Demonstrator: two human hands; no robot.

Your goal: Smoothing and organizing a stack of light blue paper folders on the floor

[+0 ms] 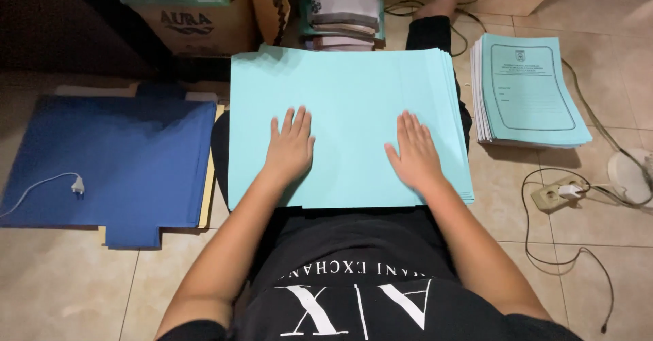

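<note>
Black shirt (354, 293) fills the near edge of the head view. Both hands lie flat, fingers spread, gripping nothing: left hand (290, 147) and right hand (413, 154) press the stack of light blue sheets (347, 82) on the lap. Even pressure would likely keep its edges square. Blue folders (122, 157) lie on the floor (61, 286) at left, printed booklets (527, 89) at right.

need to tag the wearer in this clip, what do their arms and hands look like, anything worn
Both arms are bare from the upper arm down; only the edge of a short black sleeve shows at the left arm's top. The left hand and right hand wear no gloves, rings, watch or bands that show. The black shirt has white lettering on the chest.
</note>
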